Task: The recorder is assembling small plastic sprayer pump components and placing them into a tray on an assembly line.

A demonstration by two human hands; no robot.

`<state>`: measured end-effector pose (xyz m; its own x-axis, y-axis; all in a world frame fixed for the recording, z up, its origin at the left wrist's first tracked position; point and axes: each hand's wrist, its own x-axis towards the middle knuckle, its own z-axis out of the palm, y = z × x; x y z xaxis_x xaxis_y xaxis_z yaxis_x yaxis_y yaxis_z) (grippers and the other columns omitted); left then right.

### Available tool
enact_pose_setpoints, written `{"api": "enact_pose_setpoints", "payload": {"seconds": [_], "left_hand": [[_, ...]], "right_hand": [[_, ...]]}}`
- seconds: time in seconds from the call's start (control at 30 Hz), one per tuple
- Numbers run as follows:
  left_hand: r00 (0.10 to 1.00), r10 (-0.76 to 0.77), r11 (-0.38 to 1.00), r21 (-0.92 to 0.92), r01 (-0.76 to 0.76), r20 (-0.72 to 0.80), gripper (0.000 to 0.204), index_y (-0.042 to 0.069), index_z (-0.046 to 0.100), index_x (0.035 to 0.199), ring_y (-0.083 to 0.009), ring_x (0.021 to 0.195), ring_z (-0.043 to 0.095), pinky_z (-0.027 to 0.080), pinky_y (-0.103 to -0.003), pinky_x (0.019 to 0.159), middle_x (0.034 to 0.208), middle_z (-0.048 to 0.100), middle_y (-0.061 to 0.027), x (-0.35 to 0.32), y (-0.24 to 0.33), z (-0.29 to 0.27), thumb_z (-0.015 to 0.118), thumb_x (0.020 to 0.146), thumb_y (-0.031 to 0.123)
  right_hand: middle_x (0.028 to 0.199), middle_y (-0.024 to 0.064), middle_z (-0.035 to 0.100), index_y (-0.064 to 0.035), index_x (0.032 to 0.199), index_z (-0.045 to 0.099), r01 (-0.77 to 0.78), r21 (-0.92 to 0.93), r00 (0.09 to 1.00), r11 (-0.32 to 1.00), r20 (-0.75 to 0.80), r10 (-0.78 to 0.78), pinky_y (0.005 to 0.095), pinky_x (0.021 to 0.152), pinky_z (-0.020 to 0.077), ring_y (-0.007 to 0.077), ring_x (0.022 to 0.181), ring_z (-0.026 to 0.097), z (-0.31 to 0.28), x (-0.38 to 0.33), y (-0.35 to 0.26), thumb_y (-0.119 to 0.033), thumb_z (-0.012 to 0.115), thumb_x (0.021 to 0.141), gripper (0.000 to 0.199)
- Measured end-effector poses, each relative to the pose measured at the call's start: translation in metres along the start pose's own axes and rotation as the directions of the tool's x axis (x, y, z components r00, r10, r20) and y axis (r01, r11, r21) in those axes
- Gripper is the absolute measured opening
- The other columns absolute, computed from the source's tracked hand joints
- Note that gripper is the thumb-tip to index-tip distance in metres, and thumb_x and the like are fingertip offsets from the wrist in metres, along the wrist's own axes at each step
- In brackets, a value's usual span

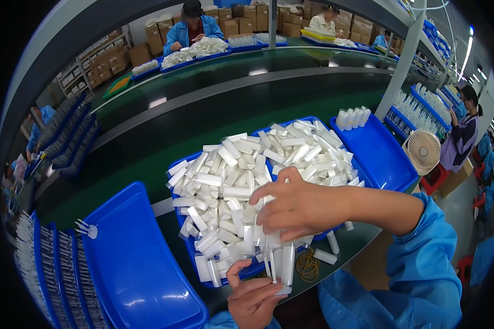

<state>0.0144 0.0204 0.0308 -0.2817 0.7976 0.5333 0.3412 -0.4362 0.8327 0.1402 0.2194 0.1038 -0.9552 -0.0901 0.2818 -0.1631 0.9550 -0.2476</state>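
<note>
My left hand (252, 301) is closed round the lower ends of a clear-covered white tube (288, 263) and a thin white stick-like part beside it. They stand roughly upright at the near edge of the pile. Above them my right hand (299, 207) reaches in from the right, palm down, its fingers bent and spread apart. Nothing shows between those fingers; their lower tips are slightly blurred, over the white pieces. Many short white tubes in clear sleeves (225, 192) lie heaped in two blue trays (173, 164) just beyond both hands.
A blue tray (132, 263) at left holds a small white pronged part (86, 229). Another blue tray (381, 151) at right carries several upright white tubes (352, 118). Rubber bands (307, 266) and loose tubes (325, 256) lie near me. A fan (422, 151) and a post (403, 66) stand right; co-workers sit opposite.
</note>
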Motion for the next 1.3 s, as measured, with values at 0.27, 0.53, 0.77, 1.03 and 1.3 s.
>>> {"api": "enact_pose_setpoints", "payload": {"seconds": [0.27,0.53,0.77,1.03,1.3], "left_hand": [[0.992,0.035,0.999,0.008,-0.036,0.123,0.005,0.008,0.069,0.073,-0.0185,0.070,0.060,0.033,-0.047,0.090,0.072,0.064,-0.0035,0.002,0.003,0.002,0.070,0.068,0.010],[0.984,0.108,0.994,-0.015,-0.107,0.139,0.006,0.009,0.067,0.077,-0.0180,0.070,0.061,0.033,-0.048,0.091,0.072,0.065,-0.0023,0.000,0.001,0.005,0.067,0.071,0.008],[0.956,0.187,0.979,0.035,-0.200,0.227,0.005,0.013,0.067,0.074,-0.0184,0.075,0.058,0.033,-0.047,0.089,0.075,0.064,-0.0007,-0.004,-0.008,0.001,0.067,0.069,0.010],[0.954,0.273,0.938,0.185,-0.293,0.125,0.009,0.018,0.067,0.070,-0.0220,0.084,0.049,0.029,-0.044,0.092,0.077,0.061,0.0060,-0.016,-0.007,0.015,0.066,0.062,0.013],[0.931,0.215,0.974,0.006,-0.227,0.293,0.018,0.021,0.067,0.079,-0.0235,0.089,0.050,0.032,-0.045,0.086,0.077,0.063,0.0042,-0.004,-0.008,-0.001,0.070,0.064,0.011]], "right_hand": [[0.089,-0.0007,0.057,-0.0132,0.091,0.058,0.019,0.157,1.000,0.987,0.009,-0.021,0.0424,0.083,0.0275,0.0222,0.111,0.045,-0.001,-0.012,0.001,-0.021,0.071,0.070,0.026],[0.089,0.0047,0.058,-0.0106,0.090,0.062,-0.050,0.447,0.997,0.893,0.071,0.021,0.0374,0.083,0.0314,0.0184,0.097,0.053,-0.005,-0.014,0.003,-0.024,0.074,0.071,0.027],[0.087,0.0032,0.059,-0.0041,0.085,0.059,-0.385,0.850,0.920,0.359,0.321,0.226,0.0263,0.070,0.0415,0.0117,0.083,0.055,0.005,-0.020,-0.002,-0.017,0.067,0.082,0.015],[0.077,0.0040,0.061,-0.0026,0.081,0.061,-0.432,0.819,0.897,0.378,0.346,0.277,0.0262,0.066,0.0424,0.0118,0.075,0.057,-0.004,-0.023,-0.020,-0.017,0.067,0.082,0.016],[0.077,0.0016,0.062,-0.0064,0.082,0.061,-0.319,0.661,0.946,0.679,0.176,0.273,0.0300,0.067,0.0388,0.0193,0.070,0.058,-0.003,-0.028,-0.035,-0.019,0.067,0.081,0.014]]}}
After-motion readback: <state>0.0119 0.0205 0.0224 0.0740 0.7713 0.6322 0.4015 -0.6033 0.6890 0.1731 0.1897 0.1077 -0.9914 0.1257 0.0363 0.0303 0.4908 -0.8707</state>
